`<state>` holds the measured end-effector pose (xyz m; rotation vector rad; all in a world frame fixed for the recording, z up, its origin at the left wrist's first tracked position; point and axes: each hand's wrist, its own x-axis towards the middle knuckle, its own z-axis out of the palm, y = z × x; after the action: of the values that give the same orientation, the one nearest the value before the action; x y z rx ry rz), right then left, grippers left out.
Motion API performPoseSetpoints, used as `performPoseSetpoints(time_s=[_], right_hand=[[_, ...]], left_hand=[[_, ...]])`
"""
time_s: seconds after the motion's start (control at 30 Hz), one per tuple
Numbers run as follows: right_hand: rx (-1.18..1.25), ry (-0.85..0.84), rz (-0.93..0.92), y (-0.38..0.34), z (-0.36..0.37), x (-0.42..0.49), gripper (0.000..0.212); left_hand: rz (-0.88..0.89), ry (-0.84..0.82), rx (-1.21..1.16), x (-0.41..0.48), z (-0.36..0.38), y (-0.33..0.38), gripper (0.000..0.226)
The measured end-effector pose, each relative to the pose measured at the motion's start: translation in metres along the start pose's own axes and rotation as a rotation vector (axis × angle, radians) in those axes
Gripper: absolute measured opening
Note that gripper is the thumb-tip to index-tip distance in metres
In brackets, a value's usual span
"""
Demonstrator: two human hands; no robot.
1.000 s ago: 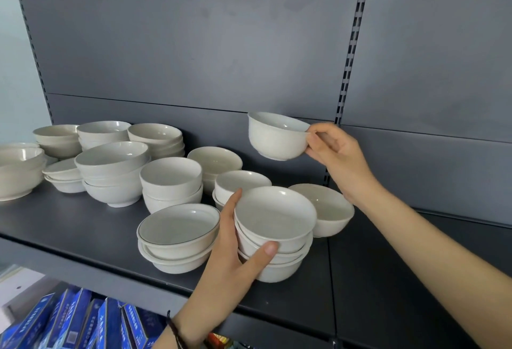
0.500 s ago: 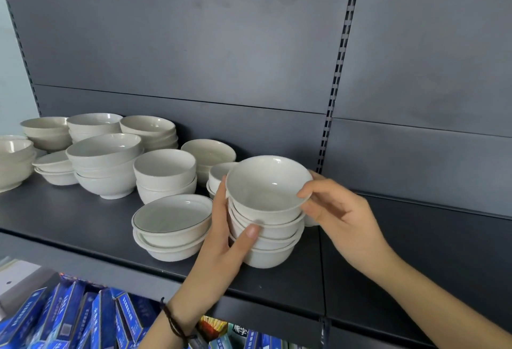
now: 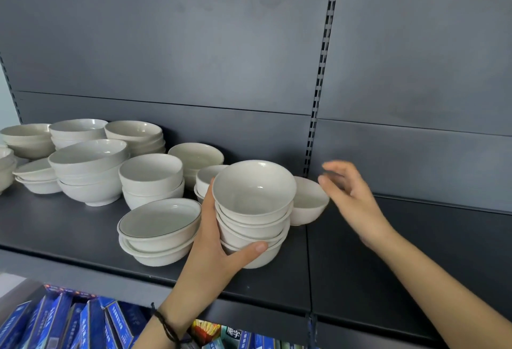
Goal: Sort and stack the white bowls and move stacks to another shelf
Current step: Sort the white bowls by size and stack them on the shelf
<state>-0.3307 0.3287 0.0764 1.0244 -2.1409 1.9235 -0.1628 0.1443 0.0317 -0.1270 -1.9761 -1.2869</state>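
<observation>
Roughly eleven piles of white bowls can be counted on the dark shelf, plus one loose bowl, so the sorting is maybe halfway done, at a guess.

Taken from the left:
- One pile is cut off by the frame edge.
- Three piles are lined up along the back panel.
- A low pile of saucer-like dishes comes next, then a pile of big bowls. Like seems to be kept with like, by size and shape.
- Two mid-size bowls are nested after that, with two more piles behind them.
- Up front are what look like three shallow dishes, the top one with a dark rim line, stacked a bit tilted.

Then comes the stack, which is at least four small deep bowls. The rims are packed too close for a firmer count. It stands near the shelf's front edge and is gripped by the left hand, thumb laid across the lower front and fingers round the far side. It's probably being steadied for another bowl, or readied for a lift.

Just behind it to the right sits a single bowl, the same sort by the look of it. The right hand hovers beside it with fingers loose and spread and nothing held, though it's a bit blurred. That bowl is probably meant to be picked up next. Finished stacks could well be moved to the neighbouring shelf bay on the right.
</observation>
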Motion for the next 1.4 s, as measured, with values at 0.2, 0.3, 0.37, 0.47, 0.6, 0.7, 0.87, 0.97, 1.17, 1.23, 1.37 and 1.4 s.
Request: performPoseSetpoints(time_s=[0.2, 0.3, 0.37, 0.47, 0.6, 0.7, 0.87, 0.97, 1.17, 1.23, 1.37, 1.4], right_hand=[[-0.12, -0.219, 0.244, 0.038, -0.01, -0.004, 0.022], [-0.202, -0.148, 0.183, 0.039, -0.001, -0.007, 0.031], [-0.197, -0.105, 0.174, 0.038, 0.001, -0.007, 0.032], [-0.172, -0.069, 0.173, 0.039, 0.002, -0.007, 0.032], [-0.229, -0.003, 0.151, 0.04, 0.0, -0.005, 0.034], [-0.227, 0.065, 0.153, 0.042, -0.004, -0.001, 0.033], [-0.162, 0.205, 0.164, 0.043, -0.014, 0.009, 0.029], [-0.192, 0.232, 0.163, 0.047, -0.018, 0.013, 0.03], [-0.284, 0.249, 0.147, 0.049, -0.019, 0.012, 0.031], [-0.304, 0.265, 0.145, 0.049, -0.022, 0.013, 0.032], [-0.345, 0.3, 0.16, 0.05, -0.03, 0.011, 0.032], [-0.345, 0.316, 0.168, 0.05, -0.032, 0.011, 0.032]], left_hand=[[0.004, 0.012, 0.033, -0.001, 0.0, 0.001, 0.096], [0.003, 0.006, 0.038, 0.0, 0.0, 0.004, 0.094], [-0.002, -0.006, 0.027, -0.001, 0.0, 0.004, 0.095], [-0.019, -0.043, 0.035, -0.001, -0.001, 0.004, 0.103], [-0.02, -0.075, 0.123, -0.004, -0.002, 0.001, 0.12], [-0.019, -0.084, 0.15, -0.009, -0.002, -0.001, 0.124], [-0.034, -0.103, 0.145, -0.008, 0.003, -0.004, 0.122], [-0.083, -0.099, 0.146, -0.008, 0.008, -0.006, 0.124], [-0.084, -0.039, 0.258, 0.0, 0.034, -0.004, 0.125], [-0.068, -0.013, 0.302, 0.004, 0.046, -0.002, 0.124], [-0.087, 0.002, 0.35, 0.018, 0.063, -0.001, 0.121], [-0.093, -0.002, 0.366, 0.021, 0.066, 0.0, 0.12]])
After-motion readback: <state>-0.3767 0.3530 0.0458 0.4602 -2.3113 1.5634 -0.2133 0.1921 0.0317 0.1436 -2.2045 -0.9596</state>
